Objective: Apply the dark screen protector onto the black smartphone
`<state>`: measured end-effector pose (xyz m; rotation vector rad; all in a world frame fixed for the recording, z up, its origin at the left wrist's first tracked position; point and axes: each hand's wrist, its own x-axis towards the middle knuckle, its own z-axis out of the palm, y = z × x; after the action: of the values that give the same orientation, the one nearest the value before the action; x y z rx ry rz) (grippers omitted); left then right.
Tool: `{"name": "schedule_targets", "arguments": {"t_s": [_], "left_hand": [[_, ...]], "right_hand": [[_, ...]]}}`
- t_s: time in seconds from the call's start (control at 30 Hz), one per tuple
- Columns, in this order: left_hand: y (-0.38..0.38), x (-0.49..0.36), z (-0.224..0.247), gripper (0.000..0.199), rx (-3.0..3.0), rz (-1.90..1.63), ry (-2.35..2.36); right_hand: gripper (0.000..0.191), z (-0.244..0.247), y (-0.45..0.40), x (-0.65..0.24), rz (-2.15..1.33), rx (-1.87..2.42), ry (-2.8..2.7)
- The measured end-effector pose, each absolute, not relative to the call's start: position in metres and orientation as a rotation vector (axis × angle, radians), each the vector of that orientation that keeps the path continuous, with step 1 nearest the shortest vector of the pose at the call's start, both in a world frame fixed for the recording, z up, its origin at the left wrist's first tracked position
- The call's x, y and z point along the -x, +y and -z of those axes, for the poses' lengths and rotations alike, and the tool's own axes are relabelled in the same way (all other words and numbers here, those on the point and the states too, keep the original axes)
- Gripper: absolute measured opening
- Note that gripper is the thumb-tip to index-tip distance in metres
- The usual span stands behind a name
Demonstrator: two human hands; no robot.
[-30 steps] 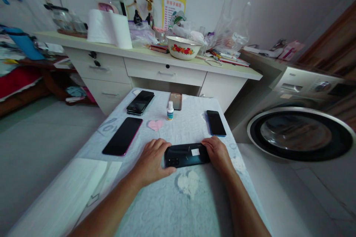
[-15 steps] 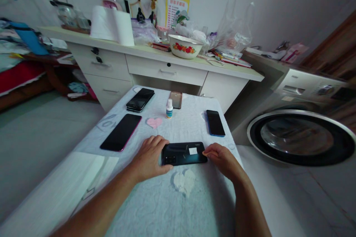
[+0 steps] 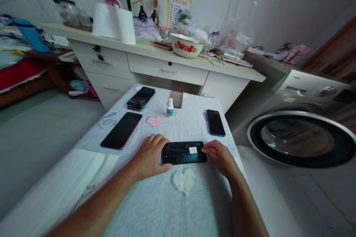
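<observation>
A dark smartphone [image 3: 182,155] lies crosswise on the cloth-covered table, back side up. Its camera block is at the left end, and a small white square sticker [image 3: 193,150] is stuck near the right end. My left hand [image 3: 151,155] grips the phone's left end, fingers at the far edge and thumb at the near one. At the right end, my right hand [image 3: 218,153] has its fingertips pinched together against the back beside the sticker. Whatever those fingertips hold, if anything, is too small to make out.
Around lie a pink-edged phone [image 3: 121,130], stacked phones [image 3: 141,98], a blue-edged phone [image 3: 216,122], a brownish phone case [image 3: 177,99] and a small white bottle [image 3: 169,108]. Beyond stands a white desk [image 3: 167,70] bearing a flowered bowl [image 3: 187,45]; a washing machine [image 3: 294,118] is at right.
My right fingertips have shifted very slightly at the phone's right end. My left hand and the phone stay in place; the camera view has moved a little.
</observation>
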<state>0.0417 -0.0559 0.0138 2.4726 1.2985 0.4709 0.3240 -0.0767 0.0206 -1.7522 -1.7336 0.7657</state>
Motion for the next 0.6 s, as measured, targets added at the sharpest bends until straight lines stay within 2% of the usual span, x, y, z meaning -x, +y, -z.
{"name": "schedule_targets", "arguments": {"t_s": [0.37,0.6], "left_hand": [[-0.058,-0.042,-0.013,0.052,-2.476,-0.521,1.307],[-0.058,-0.041,-0.009,0.052,-2.476,-0.519,1.309]], "right_hand": [[0.023,-0.002,-0.069,-0.305,-0.187,1.785,-1.856],[0.024,-0.007,-0.07,-0.283,-0.109,1.759,-1.957]]}}
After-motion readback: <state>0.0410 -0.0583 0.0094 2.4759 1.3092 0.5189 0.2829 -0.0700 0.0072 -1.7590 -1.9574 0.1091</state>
